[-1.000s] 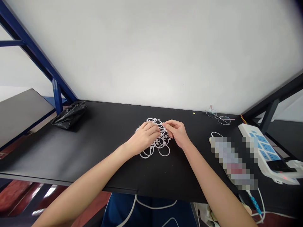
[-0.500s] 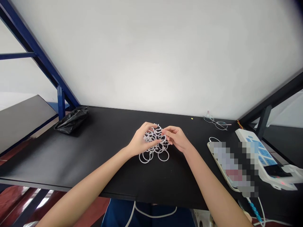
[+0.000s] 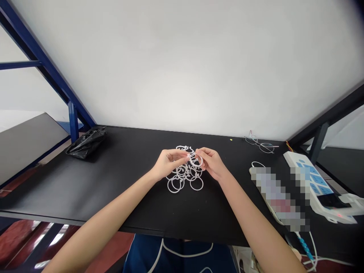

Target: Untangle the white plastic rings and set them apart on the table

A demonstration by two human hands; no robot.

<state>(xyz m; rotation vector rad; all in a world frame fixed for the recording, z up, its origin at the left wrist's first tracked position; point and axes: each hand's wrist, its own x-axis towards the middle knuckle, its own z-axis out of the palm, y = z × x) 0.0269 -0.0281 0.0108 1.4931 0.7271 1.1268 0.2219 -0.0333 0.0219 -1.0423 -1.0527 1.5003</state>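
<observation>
My left hand (image 3: 172,162) pinches one side of a white plastic ring (image 3: 197,164), which has a small clasp and looks like a shower curtain ring. On the ring's other side, the thumb and fingers of my right hand (image 3: 209,161) close on it. Both hands are just above a loose heap of similar white rings (image 3: 196,184) lying on the black table. Several rings overlap in the heap, and part of it is hidden behind the fingers.
A crumpled black plastic bag (image 3: 87,143) lies at the table's left. To the right are wire-framed glasses (image 3: 266,148), a blurred phone (image 3: 280,201) and a white power strip (image 3: 309,178) with cables. A white wall rises behind the black table (image 3: 113,182).
A ring now stands out between both hands, lifted from the heap. My left hand has drawn its fingers together from a wider spread over the rings.
</observation>
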